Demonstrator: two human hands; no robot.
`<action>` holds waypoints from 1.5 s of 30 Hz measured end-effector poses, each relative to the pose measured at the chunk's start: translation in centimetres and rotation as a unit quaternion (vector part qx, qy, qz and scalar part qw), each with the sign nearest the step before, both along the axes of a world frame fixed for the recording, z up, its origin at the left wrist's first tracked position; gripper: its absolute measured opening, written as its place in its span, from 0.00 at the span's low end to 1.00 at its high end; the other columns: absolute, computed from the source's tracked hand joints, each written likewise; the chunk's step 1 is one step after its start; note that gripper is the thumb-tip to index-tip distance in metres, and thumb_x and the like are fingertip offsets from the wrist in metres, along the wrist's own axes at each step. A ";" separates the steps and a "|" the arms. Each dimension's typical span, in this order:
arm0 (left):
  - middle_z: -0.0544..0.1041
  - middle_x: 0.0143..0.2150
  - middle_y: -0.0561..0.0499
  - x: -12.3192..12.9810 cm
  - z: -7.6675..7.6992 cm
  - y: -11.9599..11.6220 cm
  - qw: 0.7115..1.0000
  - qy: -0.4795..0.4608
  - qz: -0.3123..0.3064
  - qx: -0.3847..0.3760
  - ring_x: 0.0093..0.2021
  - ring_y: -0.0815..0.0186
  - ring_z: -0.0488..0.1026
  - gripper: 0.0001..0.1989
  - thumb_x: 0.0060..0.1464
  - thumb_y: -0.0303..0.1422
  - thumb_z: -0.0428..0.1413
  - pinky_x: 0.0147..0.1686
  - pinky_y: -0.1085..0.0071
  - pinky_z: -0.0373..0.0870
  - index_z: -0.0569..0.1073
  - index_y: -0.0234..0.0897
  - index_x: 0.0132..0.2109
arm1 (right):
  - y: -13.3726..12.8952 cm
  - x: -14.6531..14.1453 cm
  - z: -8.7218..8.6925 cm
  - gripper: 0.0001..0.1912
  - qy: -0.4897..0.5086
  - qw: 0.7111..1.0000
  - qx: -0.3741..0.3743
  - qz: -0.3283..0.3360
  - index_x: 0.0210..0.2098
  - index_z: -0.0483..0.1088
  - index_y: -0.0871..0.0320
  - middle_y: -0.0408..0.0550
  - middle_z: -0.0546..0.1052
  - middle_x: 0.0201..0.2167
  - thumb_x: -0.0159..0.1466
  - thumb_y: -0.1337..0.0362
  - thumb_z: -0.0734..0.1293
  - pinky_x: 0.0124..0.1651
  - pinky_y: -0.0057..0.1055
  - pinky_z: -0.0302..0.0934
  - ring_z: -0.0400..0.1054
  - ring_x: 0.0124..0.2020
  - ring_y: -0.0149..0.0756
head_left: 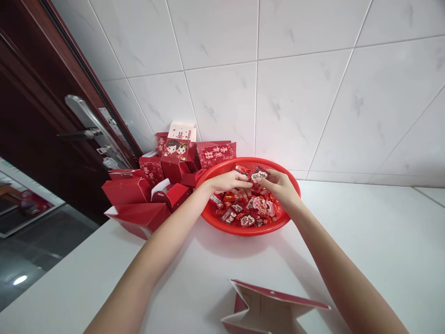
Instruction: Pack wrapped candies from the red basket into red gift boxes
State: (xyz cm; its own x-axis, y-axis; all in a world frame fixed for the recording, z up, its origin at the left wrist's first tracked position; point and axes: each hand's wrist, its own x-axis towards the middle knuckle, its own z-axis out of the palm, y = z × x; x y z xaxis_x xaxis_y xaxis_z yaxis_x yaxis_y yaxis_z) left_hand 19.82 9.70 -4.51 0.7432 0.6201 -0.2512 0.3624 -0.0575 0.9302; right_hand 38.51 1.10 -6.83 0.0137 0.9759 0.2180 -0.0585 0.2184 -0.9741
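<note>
A red plastic basket (222,228) on the white tabletop holds many small wrapped candies (247,221) in red and dark wrappers. Over its back right part, my right hand (281,186) is closed, pinching a dark red candy packet (259,175) with a white label. My left hand (231,182) reaches in from the left, its fingers stretched out over the candies and close to my right fingertips. What lies beneath the left fingers is partly hidden. Nearer to me, an upright red paper box (267,306) stands with its top open, cut off by the lower edge.
Several red gift boxes (139,204), some with open flaps, are piled left of the basket. One shows a cartoon couple (176,148). A tiled wall (292,93) rises behind the table (375,232). At far left is a dark door (41,93) with a metal handle (83,134).
</note>
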 end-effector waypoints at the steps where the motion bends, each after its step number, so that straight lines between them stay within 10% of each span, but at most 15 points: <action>1: 0.82 0.32 0.46 0.0 0.0 0.0 1.000 0.000 -0.005 0.011 0.33 0.63 0.80 0.15 0.48 0.42 0.69 0.35 0.69 0.73 0.81 0.34 0.35 | 0.0 0.0 0.0 0.13 0.002 1.000 -0.001 0.005 0.32 0.74 0.57 0.46 0.80 0.29 0.54 0.56 0.76 0.36 0.34 0.69 0.75 0.32 0.39; 15: 0.80 0.40 0.49 2.1 -3.4 -0.8 0.906 0.311 -0.072 0.277 0.40 0.59 0.76 0.22 0.48 0.38 0.67 0.39 0.71 0.67 0.76 0.36 0.50 | 0.8 0.1 -0.5 0.13 0.083 0.989 -0.015 -0.124 0.30 0.69 0.55 0.44 0.77 0.31 0.48 0.60 0.74 0.34 0.34 0.70 0.72 0.35 0.38; 26: 0.75 0.27 0.56 2.1 -2.5 -0.1 0.988 0.044 0.039 0.145 0.30 0.67 0.72 0.19 0.44 0.26 0.65 0.34 0.71 0.67 0.77 0.35 0.47 | 0.8 0.2 -0.3 0.11 0.131 0.979 -0.019 -0.157 0.30 0.72 0.54 0.44 0.77 0.28 0.48 0.60 0.74 0.30 0.31 0.69 0.72 0.33 0.38; 33: 0.82 0.40 0.47 1.3 -1.6 0.7 0.972 -0.138 0.150 0.113 0.42 0.62 0.76 0.19 0.43 0.24 0.66 0.49 0.63 0.70 0.81 0.33 0.46 | 0.9 0.4 -0.3 0.10 0.160 0.974 -0.030 -0.156 0.28 0.72 0.54 0.45 0.79 0.29 0.47 0.59 0.73 0.29 0.31 0.67 0.72 0.34 0.40; 45: 0.82 0.47 0.47 1.3 -1.1 0.3 0.969 -0.191 0.129 0.090 0.47 0.61 0.76 0.18 0.47 0.28 0.65 0.52 0.61 0.70 0.82 0.35 0.48 | 0.4 0.5 -0.3 0.17 0.147 0.986 -0.051 -0.065 0.35 0.76 0.56 0.46 0.79 0.32 0.46 0.58 0.78 0.34 0.32 0.68 0.74 0.34 0.38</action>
State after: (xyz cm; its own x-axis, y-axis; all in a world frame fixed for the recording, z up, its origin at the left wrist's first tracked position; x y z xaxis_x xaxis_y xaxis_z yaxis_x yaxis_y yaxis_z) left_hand 21.07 9.98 -5.58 0.5759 0.8054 0.1402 0.0177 -0.1837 0.9828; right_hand 38.98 1.52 -7.10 0.1875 0.9783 0.0875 -0.3195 0.1450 -0.9364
